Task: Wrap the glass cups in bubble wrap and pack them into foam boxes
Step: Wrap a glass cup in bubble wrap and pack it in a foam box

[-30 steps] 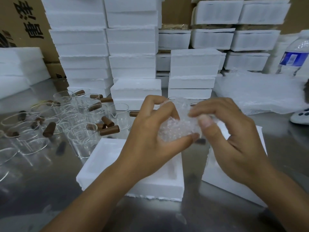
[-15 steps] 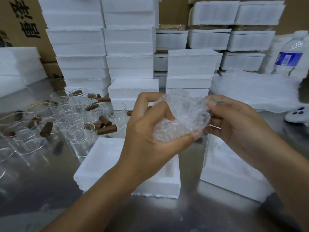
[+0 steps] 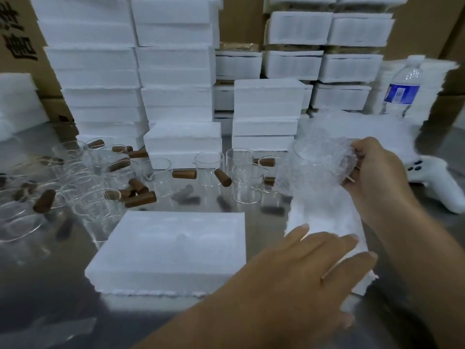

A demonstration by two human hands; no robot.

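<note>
shiny metal table (image 3: 37,285), brown cardboard cartons (image 3: 15,26) behind, dim light

cut-off chinese characters (image 3: 21,47) mark the cardboard box (image 3: 11,64); the bottle label (image 3: 402,93) is illegible.

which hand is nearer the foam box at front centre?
Left. The left hand is just right of the foam box; the right hand is farther back-right, gripping the wrapped cup.

Looking at a bench (image 3: 50,285) of dull, reflecting metal; seeing foam boxes (image 3: 171,248) in matt, grainy white with rough edges; noting glass cups (image 3: 242,187), clear, glossy, with smooth wooden handles (image 3: 139,199); spotting bubble wrap (image 3: 322,162) in shiny, dimpled clear plastic.
</note>
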